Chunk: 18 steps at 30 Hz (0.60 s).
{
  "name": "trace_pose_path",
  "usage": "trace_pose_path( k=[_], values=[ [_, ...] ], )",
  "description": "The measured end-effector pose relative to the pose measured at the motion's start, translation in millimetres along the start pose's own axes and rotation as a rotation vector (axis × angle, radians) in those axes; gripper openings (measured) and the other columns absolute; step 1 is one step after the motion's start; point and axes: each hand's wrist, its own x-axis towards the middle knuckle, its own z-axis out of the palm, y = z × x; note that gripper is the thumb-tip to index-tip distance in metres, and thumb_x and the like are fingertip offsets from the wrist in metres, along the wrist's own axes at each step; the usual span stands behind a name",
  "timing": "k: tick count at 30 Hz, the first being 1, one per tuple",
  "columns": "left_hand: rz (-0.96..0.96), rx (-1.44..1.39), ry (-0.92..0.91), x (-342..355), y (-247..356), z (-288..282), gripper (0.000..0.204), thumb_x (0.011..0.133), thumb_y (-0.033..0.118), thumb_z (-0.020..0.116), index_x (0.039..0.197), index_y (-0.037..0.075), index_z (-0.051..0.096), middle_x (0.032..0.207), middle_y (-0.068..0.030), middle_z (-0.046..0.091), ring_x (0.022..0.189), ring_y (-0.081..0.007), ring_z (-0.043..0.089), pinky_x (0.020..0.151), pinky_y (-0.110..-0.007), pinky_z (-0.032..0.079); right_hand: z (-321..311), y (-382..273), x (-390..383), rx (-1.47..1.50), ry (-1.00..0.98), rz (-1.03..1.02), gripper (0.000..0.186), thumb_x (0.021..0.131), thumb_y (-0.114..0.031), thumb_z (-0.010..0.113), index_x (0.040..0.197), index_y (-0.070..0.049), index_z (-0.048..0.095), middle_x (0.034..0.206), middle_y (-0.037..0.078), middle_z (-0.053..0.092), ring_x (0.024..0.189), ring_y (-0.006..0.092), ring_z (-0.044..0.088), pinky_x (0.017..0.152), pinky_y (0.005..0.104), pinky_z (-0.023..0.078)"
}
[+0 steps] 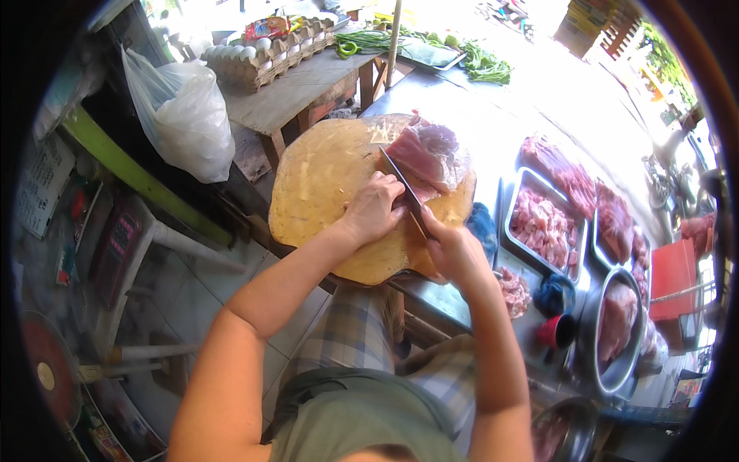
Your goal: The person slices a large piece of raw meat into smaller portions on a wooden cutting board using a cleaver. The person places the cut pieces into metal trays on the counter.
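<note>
A round wooden chopping block (315,177) carries a large cut of raw meat (431,150) on its far right part. Across the near edge of that meat lies a dark knife (400,181), its blade slanting toward the upper left. My right hand (450,242) is closed round the knife's handle. My left hand (369,208) rests just left of the blade, fingers curled against a strip of meat that they partly hide.
Metal trays of meat (543,223), a steel bowl (620,327) and blue cloths (554,292) lie to the right. Egg cartons (262,73) and greens (481,65) sit behind on tables. A white plastic bag (181,123) hangs at left, above a scale (115,254).
</note>
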Motion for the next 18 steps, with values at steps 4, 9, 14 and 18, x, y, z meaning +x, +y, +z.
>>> trace_pose_path(
  k=[4, 9, 14, 18],
  values=[
    [0.036, 0.081, -0.041, -2.8, 5.1, -4.8, 0.015, 0.082, 0.013, 0.073, 0.091, 0.003, 0.067, 0.096, -0.0149, 0.066, 0.102, -0.0360, 0.058, 0.092, -0.045, 0.048, 13.6, -1.6, 27.1, 0.029, 0.097, -0.099, 0.056, 0.088, -0.008, 0.058, 0.144, -0.009, 0.055, 0.082, 0.025, 0.068, 0.078, 0.0423, 0.068, 0.071, 0.0505, 0.053],
    [0.119, 0.030, -0.175, -10.4, 2.2, -34.0, 0.018, 0.084, 0.018, 0.072, 0.093, 0.003, 0.069, 0.097, -0.0156, 0.067, 0.100, -0.0357, 0.060, 0.089, -0.045, 0.049, -5.8, -4.0, -54.3, -0.059, -0.055, 0.016, 0.056, 0.089, -0.009, 0.057, 0.145, -0.007, 0.052, 0.080, 0.022, 0.068, 0.076, 0.0414, 0.068, 0.068, 0.0509, 0.053],
    [-0.044, 0.050, -0.292, 10.0, -0.8, -39.0, 0.020, 0.084, 0.016, 0.075, 0.095, 0.000, 0.069, 0.099, -0.0167, 0.069, 0.100, -0.0351, 0.062, 0.088, -0.045, 0.051, -42.3, -5.7, -141.3, 0.119, -0.075, 0.072, 0.057, 0.088, -0.005, 0.065, 0.144, -0.006, 0.055, 0.089, 0.025, 0.069, 0.081, 0.0403, 0.069, 0.071, 0.0464, 0.053],
    [0.082, 0.000, -0.059, 25.5, 9.7, 0.3, 0.016, 0.084, 0.010, 0.072, 0.095, 0.000, 0.066, 0.101, -0.0164, 0.068, 0.101, -0.0346, 0.061, 0.090, -0.044, 0.050, -50.8, -2.2, -153.5, 0.317, 0.059, 0.140, 0.058, 0.087, -0.001, 0.066, 0.143, -0.004, 0.056, 0.097, 0.027, 0.069, 0.083, 0.0398, 0.069, 0.076, 0.0396, 0.053]
  ],
)
